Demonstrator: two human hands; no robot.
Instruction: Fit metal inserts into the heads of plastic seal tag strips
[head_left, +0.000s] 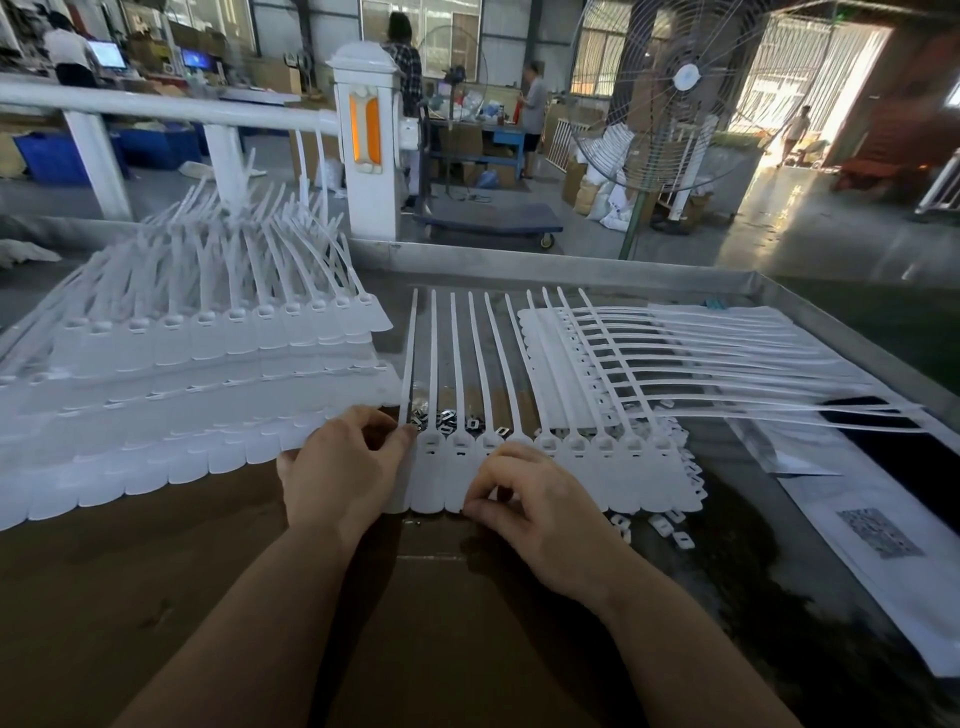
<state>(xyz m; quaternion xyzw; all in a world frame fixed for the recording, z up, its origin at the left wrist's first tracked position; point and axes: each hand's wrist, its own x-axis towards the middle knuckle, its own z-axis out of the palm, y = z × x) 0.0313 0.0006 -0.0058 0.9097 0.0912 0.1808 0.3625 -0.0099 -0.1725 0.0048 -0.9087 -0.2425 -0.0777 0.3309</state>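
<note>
1. I see the left hand (343, 470) at the left end of the row of seal tags (519, 467) that lies flat in front of me on the bench (675, 270); its grip is closed, thumb and forefinger pinching at the head of the leftmost tag, and whether a metal insert sits between the fingertips I cannot tell.
2. The right hand (540, 514) rests on the lower edge of the same row, near its middle; its fingers are curled and its grip pinches the rounded bottom edge of a tag flag.
3. The row is a joined strip of white tags side by side, heads away from me, their long tails running up and away across the bench; each head shows a small slot.
4. Loose metal inserts (457, 420) lie in a small scatter on the bench just beyond the heads, between the tails; a few white pieces (670, 530) lie near the right end of the row.
5. A tall stack of tag strips (208, 374) sits on my left, touching the row's left end; another stack (649, 364) lies flat on my right, tails pointing right.
6. Brown cardboard (260, 597) covers the near bench under my forearms; printed paper sheets (883, 535) lie at the far right.
7. Beyond the bench stand a white post (371, 156) and a standing fan (685, 98).
</note>
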